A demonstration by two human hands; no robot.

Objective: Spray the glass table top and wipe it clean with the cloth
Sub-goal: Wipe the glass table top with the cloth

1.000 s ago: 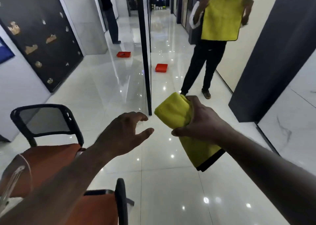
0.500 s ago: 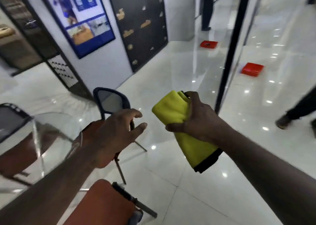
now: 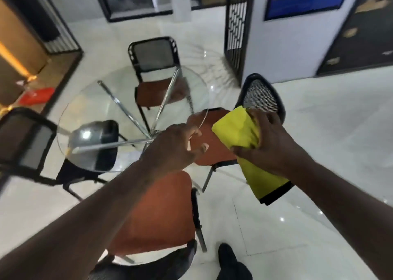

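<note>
A round glass table top (image 3: 102,101) on crossed chrome legs stands ahead and to the left. My right hand (image 3: 270,145) grips a folded yellow cloth (image 3: 236,128) with a black edge, held in the air to the right of the table's rim. My left hand (image 3: 176,150) hovers beside it over the table's near right edge, fingers spread and holding nothing. No spray bottle shows clearly; a dark blurred shape (image 3: 95,137) lies at the table's near left part.
Several chairs with orange seats and black mesh backs ring the table: one at the far side (image 3: 155,56), one right (image 3: 261,96), one near (image 3: 161,211), one left (image 3: 23,139). A red tray (image 3: 36,95) sits on the floor at left. My shoe (image 3: 227,256) is below.
My view has swung left from the corridor to the glass table, which now sits in full view. Both hands keep their pose, the right still gripping the cloth.
</note>
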